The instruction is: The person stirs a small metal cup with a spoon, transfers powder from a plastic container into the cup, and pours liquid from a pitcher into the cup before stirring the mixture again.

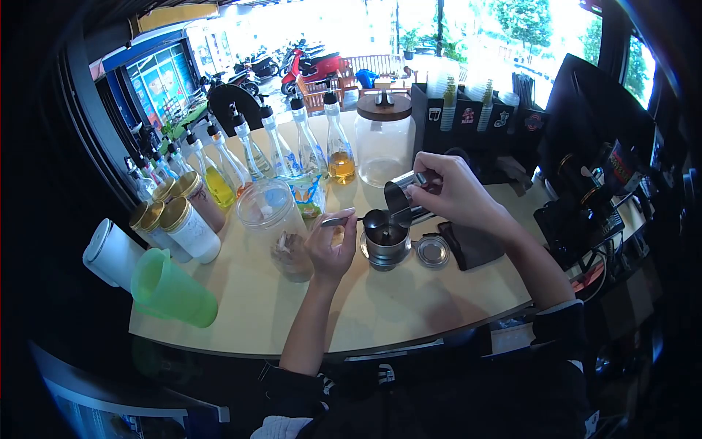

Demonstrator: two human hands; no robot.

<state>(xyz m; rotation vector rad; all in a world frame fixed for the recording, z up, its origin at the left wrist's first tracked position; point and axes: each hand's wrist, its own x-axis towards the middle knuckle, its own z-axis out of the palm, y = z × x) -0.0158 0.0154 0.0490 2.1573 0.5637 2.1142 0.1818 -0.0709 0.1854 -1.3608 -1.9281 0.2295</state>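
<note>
Pinched in my left hand (333, 245) is a metal spoon (374, 219), its bowl over the open top of a metal drip coffee filter (385, 252). Just above and to the right, my right hand (457, 186) grips a small steel pitcher (399, 196) by its handle side. The pitcher is tilted, its mouth turned toward the spoon and filter; I cannot make out what is inside it. Beside the filter lies a round metal lid (433, 251). A clear jar (267, 208) with some brown contents stands left of my left hand.
Pump bottles (281, 143) line the table's back left. Gold-lidded jars (191, 230) and a green pitcher (175, 289) stand at the left. A large wooden-lidded glass jar (384, 143) and a black cup holder (468, 124) are behind. A dark cloth (479, 249) lies to the right.
</note>
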